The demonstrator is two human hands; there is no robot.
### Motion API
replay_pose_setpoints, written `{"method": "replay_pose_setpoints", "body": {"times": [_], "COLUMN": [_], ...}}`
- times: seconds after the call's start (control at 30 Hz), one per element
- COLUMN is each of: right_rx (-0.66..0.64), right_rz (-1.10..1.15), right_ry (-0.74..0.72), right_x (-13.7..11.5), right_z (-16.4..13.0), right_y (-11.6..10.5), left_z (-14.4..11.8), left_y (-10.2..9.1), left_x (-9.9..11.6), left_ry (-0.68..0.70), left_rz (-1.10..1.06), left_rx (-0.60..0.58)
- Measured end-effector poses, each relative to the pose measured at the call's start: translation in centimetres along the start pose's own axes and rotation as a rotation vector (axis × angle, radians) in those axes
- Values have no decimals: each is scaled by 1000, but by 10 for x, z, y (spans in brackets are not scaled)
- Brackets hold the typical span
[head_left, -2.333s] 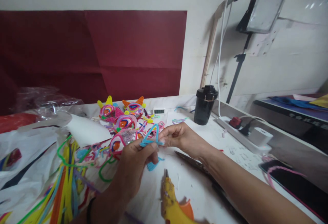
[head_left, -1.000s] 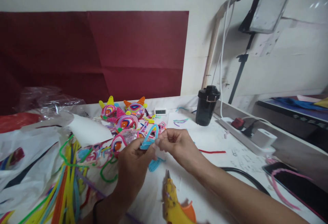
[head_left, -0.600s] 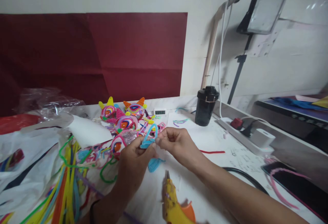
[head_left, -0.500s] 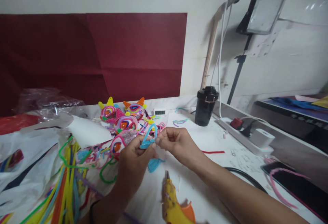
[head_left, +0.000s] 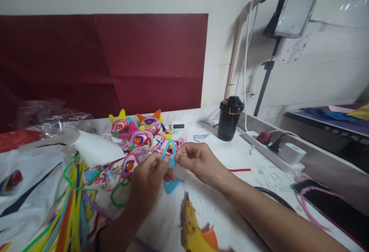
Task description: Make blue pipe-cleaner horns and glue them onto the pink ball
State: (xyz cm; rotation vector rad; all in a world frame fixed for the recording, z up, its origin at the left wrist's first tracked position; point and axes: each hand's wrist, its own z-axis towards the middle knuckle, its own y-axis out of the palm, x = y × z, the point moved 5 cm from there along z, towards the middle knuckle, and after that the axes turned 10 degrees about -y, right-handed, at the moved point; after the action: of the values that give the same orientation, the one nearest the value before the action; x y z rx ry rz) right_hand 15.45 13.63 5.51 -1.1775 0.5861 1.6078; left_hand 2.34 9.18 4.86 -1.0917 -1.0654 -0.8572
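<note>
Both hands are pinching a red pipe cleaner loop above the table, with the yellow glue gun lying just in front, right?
Not quite: the pipe cleaner loop is light blue, not red. The head view shows the left hand and right hand pinching it above the table, the yellow glue gun in front.

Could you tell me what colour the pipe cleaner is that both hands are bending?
Light blue; the pipe cleaner shows in the head view, pinched between left hand and right hand.

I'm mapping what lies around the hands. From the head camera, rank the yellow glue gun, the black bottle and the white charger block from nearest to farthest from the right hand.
From the right hand:
1. Yellow glue gun, just below it, toward the person.
2. Black bottle, behind it to the right.
3. White charger block, far right on the power strip.
</note>
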Motion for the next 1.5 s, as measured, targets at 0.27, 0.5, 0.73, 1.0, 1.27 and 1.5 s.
{"method": "replay_pose_setpoints", "body": {"times": [0.27,0.5,0.73,1.0,1.27,1.5], "right_rx": [-37,-93,-98,-80,-83,-65], "right_rz": [-37,-183,-175,-11,47,52], "right_ry": [-26,-106,-104,-77,-18,0], "right_x": [-1,2,1,1,8,4], "right_z": [0,0,-1,4,5,6], "right_y": [1,1,0,-4,-6,-9], "left_z": [4,4,5,6,5,7], "left_y": [0,2,6,7,10,8], "left_x": [-5,-6,-10,-14,-14,-17], "left_ry": [-25,4,-93,-155,-214,-214], "left_rz": [-50,-50,-163,-258,-315,-361], "left_rx": [-33,-25,-103,-95,-136,-133]}}
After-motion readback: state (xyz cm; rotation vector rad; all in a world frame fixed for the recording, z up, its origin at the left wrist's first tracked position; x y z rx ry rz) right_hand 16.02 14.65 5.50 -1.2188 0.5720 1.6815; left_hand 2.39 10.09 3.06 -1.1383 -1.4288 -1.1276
